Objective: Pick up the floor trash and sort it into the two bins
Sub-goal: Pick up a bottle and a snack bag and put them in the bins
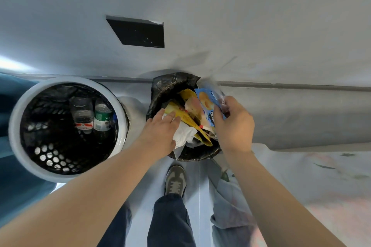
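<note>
Wrapper pinched by right fingers over bin.

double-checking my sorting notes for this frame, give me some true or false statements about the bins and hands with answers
1. The white-rimmed bin holds plastic bottles. True.
2. The right hand is empty. False: it grips a blue wrapper over the black-lined bin.
3. The left hand lies with straight fingers on the contents of the black-lined bin. True.
4. The black-lined bin holds only bottles. False: a yellow wrapper and white paper show in it, and no bottle.
</note>
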